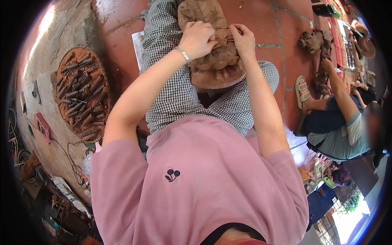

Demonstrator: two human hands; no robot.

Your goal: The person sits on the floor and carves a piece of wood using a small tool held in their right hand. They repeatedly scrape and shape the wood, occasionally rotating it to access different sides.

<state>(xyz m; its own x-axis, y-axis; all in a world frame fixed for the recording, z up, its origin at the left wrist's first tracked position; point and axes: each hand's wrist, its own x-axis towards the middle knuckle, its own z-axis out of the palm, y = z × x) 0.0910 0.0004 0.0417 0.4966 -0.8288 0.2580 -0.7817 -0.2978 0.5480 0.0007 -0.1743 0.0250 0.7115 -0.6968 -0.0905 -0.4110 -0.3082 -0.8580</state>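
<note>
A brown carved wooden figure point(214, 61) lies between my legs, its rounded, folded lower end toward me. My left hand point(199, 40) rests on its left side with the fingers curled in. On the other side, my right hand point(243, 41) is pinched, thumb and fingertips together at the carving's edge. A thin dark line runs across the wood between the two hands. It may be a strip or a tool held at both ends, but it is too small to name.
To my left, a round tray of reddish sawdust point(65, 61) holds several carving chisels point(81, 96) on a concrete ledge point(45, 90). A pink brick-like block point(42, 127) lies nearby. At right, another person point(339, 126) sits beside a dark carved wood piece point(322, 53) on red floor tiles point(265, 24).
</note>
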